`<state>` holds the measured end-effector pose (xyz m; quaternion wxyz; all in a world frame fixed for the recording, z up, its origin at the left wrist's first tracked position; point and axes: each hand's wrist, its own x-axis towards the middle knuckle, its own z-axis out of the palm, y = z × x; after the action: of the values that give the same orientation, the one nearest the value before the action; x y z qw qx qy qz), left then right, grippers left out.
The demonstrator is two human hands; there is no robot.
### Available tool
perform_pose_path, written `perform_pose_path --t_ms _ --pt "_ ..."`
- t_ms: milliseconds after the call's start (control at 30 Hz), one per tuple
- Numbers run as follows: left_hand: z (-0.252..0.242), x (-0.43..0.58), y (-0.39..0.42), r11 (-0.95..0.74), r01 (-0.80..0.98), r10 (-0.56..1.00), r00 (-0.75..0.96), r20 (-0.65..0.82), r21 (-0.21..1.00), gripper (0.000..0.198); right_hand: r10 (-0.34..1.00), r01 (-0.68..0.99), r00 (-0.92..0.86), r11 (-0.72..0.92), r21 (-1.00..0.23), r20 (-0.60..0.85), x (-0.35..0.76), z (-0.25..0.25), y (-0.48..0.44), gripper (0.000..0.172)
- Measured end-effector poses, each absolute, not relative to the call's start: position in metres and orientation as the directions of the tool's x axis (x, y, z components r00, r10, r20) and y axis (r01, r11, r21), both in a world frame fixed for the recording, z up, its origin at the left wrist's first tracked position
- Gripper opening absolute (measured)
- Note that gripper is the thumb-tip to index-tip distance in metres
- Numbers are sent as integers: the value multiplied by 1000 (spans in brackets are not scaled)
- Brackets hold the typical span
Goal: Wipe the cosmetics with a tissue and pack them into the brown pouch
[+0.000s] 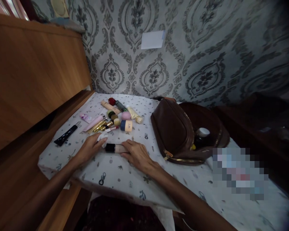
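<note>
My right hand [138, 155] is closed around the base of a small glass bottle of beige liquid makeup [119, 148]. The bottle lies on its side just above the cloth, its black cap [110, 148] pointing left. A crumpled white tissue [102, 138] is pinched in my left hand [89, 147], close to that cap. Beyond both hands lies a loose group of cosmetics: a jar with a blue lid [126, 125], a pink egg-shaped item [126, 115], gold tubes [100, 126] and a pink tube [94, 123]. A black tube [67, 134] rests left of my left hand.
An open brown bag [174, 128] with a white-lidded jar [202, 132] inside stands right of the cosmetics. Wooden furniture [38, 64] borders the left side. A patterned wall rises behind the cloth-covered surface [115, 189]. Something pixelated [240, 173] lies at right.
</note>
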<state>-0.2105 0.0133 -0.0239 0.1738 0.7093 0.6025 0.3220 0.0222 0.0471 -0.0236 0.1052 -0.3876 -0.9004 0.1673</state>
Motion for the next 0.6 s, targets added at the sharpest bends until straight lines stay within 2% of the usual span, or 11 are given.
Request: perform_pose_path --t_ms 67,200,267,433,533,600 --pt "-21 -207 13 -201 740 964 33 264 641 39 753 658 -652 622 -426 93 26 -28 43 20" --pt "-19 -188 9 -257 729 961 122 248 635 33 800 649 -576 573 -502 168 32 -40 36 25" --pt "-20 -177 10 -250 698 967 146 209 671 30 812 648 -548 565 -511 203 34 -45 34 27" --pt "-27 -156 21 -158 485 987 109 120 860 32 815 709 -519 579 -403 258 37 -47 28 22" --pt "-28 -147 29 -177 457 984 93 151 872 33 809 740 -516 587 -329 282 36 -45 27 22" --pt "-28 -142 33 -196 455 981 86 176 869 34 809 731 -515 587 -348 284 35 -44 27 24"
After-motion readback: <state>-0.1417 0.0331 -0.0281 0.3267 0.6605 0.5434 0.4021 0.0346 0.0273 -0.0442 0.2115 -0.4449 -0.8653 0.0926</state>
